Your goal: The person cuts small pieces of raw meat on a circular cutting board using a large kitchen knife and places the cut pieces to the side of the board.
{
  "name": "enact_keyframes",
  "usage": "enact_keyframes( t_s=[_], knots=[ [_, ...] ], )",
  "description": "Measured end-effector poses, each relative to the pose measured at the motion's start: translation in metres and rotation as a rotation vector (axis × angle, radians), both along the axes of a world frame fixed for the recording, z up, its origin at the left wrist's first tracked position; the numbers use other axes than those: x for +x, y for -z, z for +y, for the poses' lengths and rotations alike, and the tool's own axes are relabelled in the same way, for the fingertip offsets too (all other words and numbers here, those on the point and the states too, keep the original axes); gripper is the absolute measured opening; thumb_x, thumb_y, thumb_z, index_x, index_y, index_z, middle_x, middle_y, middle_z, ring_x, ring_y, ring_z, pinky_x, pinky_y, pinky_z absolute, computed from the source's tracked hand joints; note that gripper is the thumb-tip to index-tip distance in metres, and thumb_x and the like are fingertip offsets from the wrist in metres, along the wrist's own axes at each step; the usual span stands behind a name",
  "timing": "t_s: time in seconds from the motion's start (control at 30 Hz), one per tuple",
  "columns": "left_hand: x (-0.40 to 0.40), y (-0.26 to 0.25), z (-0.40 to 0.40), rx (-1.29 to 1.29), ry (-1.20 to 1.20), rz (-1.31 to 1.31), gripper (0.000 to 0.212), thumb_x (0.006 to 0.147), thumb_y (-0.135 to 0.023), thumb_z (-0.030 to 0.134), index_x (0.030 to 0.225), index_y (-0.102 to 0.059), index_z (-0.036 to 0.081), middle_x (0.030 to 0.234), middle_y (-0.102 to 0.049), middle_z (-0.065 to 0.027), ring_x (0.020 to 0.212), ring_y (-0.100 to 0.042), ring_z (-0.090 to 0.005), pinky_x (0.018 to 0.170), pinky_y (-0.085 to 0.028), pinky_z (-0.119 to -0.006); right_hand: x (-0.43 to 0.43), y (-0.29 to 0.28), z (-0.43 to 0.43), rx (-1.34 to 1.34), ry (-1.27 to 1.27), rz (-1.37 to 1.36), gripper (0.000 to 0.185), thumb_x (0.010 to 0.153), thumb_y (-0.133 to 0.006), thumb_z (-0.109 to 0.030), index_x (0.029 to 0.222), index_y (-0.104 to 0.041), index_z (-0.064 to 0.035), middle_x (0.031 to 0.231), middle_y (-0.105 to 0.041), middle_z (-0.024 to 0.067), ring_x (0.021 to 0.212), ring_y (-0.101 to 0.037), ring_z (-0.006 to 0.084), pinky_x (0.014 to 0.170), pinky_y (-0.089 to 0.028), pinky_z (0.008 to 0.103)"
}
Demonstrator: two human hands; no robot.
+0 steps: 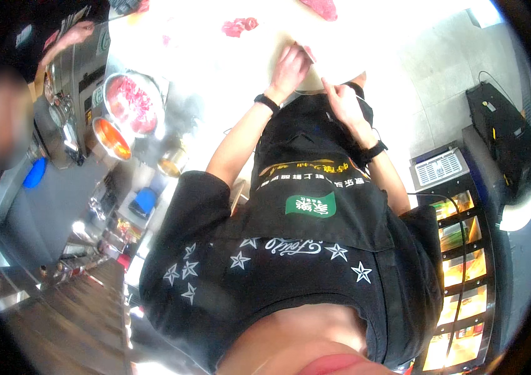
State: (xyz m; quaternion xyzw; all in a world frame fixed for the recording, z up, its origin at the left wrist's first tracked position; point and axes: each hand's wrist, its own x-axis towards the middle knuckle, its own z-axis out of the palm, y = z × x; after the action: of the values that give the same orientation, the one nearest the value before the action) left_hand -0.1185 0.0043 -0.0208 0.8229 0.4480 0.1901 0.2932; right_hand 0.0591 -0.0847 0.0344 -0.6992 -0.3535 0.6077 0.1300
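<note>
My left hand point(289, 68) is on the pale cutting board point(311, 83), its fingers bent over a piece of raw red meat point(310, 53) that shows at their right side. Close by at the right, my right hand point(341, 102) is half curled over the board's near edge, index finger stretched forward. Glare hides whatever may be in its grip. Beyond both hands lie a small heap of cut raw meat point(239, 27) and a larger chunk of raw meat point(322, 8) at the top edge of the view.
On the left stand a metal bowl of cut raw meat point(133, 104), a smaller bowl with orange-red contents point(112, 138) and a metal container point(170, 163). A co-worker's arm point(68, 41) reaches in at upper left. Lit picture panels point(462, 267) and a black case point(497, 115) are at right.
</note>
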Motion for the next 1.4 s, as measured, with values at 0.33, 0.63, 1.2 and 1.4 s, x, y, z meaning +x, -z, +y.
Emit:
enact_keyframes(
  t_s=[0.33,0.63,1.2,1.4],
  knots=[
    [-0.002,0.006,-0.001,-0.033,-0.043,-0.074,0.022,0.082,-0.066,0.001,0.104,-0.067,0.006,0.112,-0.063,-0.0113,0.104,-0.058,-0.034,0.093,-0.05,-0.043,-0.004,0.001,0.005,-0.017,-0.011,-0.028,0.076,0.101,-0.047,-0.058,0.08,-0.067,0.0117,0.065,-0.061,0.0289,0.07,-0.07,0.0387,0.071,-0.053,0.0453],
    [-0.006,0.011,0.0,-0.032,-0.001,-0.081,0.021,0.082,-0.067,0.0,0.103,-0.068,0.004,0.113,-0.063,-0.0122,0.106,-0.058,-0.035,0.093,-0.051,-0.043,-0.009,-0.007,0.005,-0.038,-0.002,-0.018,0.076,0.101,-0.047,-0.058,0.077,-0.066,0.0108,0.064,-0.06,0.031,0.069,-0.069,0.0423,0.071,-0.052,0.0476],
    [-0.018,0.009,-0.001,-0.075,0.014,-0.047,0.019,0.085,-0.066,0.005,0.104,-0.066,0.002,0.119,-0.063,-0.0138,0.114,-0.056,-0.0342,0.096,-0.051,-0.043,-0.039,0.058,0.045,0.266,0.041,-0.102,0.069,0.1,-0.052,-0.056,0.085,-0.071,0.0088,0.065,-0.063,0.0256,0.064,-0.066,0.0361,0.07,-0.053,0.0453],
    [-0.014,-0.007,0.006,-0.123,-0.083,-0.034,0.008,0.089,-0.064,0.01,0.094,-0.066,0.005,0.101,-0.067,-0.0115,0.103,-0.064,-0.0315,0.086,-0.053,-0.042,0.003,0.026,0.043,0.046,0.162,0.009,0.07,0.101,-0.047,-0.06,0.07,-0.063,0.0007,0.055,-0.054,0.008,0.053,-0.054,0.0167,0.056,-0.046,0.0353]
  ],
)
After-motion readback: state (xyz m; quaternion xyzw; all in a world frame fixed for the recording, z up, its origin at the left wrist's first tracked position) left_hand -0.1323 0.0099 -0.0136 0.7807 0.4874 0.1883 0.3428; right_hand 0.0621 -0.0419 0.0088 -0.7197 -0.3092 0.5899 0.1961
